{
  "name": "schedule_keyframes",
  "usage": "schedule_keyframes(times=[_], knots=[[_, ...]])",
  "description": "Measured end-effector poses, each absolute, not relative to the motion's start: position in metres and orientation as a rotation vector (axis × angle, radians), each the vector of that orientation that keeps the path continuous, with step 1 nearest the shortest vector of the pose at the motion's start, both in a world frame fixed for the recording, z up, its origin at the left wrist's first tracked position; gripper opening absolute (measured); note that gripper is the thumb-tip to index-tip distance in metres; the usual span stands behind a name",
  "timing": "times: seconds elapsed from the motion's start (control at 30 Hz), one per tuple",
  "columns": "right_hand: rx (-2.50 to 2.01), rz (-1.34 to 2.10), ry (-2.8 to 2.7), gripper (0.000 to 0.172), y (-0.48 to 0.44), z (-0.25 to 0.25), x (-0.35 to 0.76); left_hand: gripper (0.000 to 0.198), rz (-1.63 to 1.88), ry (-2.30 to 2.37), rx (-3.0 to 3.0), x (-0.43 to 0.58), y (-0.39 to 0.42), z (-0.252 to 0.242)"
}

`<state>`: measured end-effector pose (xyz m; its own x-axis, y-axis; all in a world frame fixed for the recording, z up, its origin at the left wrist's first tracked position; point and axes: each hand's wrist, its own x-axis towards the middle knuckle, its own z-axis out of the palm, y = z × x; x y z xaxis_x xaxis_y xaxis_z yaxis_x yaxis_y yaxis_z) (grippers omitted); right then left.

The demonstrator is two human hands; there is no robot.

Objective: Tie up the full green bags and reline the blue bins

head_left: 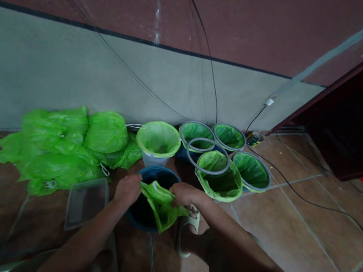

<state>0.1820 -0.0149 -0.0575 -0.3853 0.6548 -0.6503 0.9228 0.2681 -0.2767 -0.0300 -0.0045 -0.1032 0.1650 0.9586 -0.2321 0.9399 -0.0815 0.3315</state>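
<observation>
A bright green plastic bin bag [161,208] is held gathered and partly spread over a dark blue bin [161,172] on the floor in front of me. My left hand [128,190] is closed on the bag's left edge, close to the bin's rim. On the other side, my right hand [184,193] pinches the right edge of the same bag. The bag hangs down between both hands, and the bin's inside looks dark. Just behind stands a white bin [157,159] lined with green plastic.
Several lined bins stand to the right, including a front bin [220,189] with a loose grey ring [190,155] leaning over it. Filled green bags [60,142] pile up at the left wall beside a clear plastic container [86,203]. A black cable [304,201] crosses the tiles.
</observation>
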Motion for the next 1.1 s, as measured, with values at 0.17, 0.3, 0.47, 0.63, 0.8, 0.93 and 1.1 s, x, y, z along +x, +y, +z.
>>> schedule_keyframes(times=[0.17, 0.3, 0.47, 0.63, 0.8, 0.93, 1.1], knots=[[1.469, -1.180, 2.227, 0.051, -0.014, -0.067, 0.188, 0.033, 0.265, 1.744, 2.028, -0.030, 0.004, -0.105], [1.650, -1.161, 2.295, 0.052, -0.011, -0.060, 0.182, 0.032, 0.314, 1.684, 1.991, -0.025, 0.000, -0.104], [1.630, -1.084, 2.396, 0.017, -0.011, -0.051, 0.179, 0.035, 0.283, 1.788, 1.921, -0.031, 0.004, -0.094], [1.410, -0.776, 2.345, 0.026, -0.029, -0.058, 0.174, 0.033, 0.370, 1.898, 1.686, -0.040, 0.014, -0.087], [1.448, -0.379, 2.028, 0.030, -0.042, -0.072, 0.165, 0.035, 0.585, 1.973, 1.433, -0.048, 0.021, -0.095], [1.628, -0.323, 1.888, 0.033, -0.027, -0.067, 0.176, 0.035, 0.624, 1.954, 1.432, -0.049, 0.020, -0.099], [1.631, -0.553, 1.865, 0.029, -0.007, -0.044, 0.184, 0.034, 0.535, 1.863, 1.554, -0.043, 0.017, -0.097]])
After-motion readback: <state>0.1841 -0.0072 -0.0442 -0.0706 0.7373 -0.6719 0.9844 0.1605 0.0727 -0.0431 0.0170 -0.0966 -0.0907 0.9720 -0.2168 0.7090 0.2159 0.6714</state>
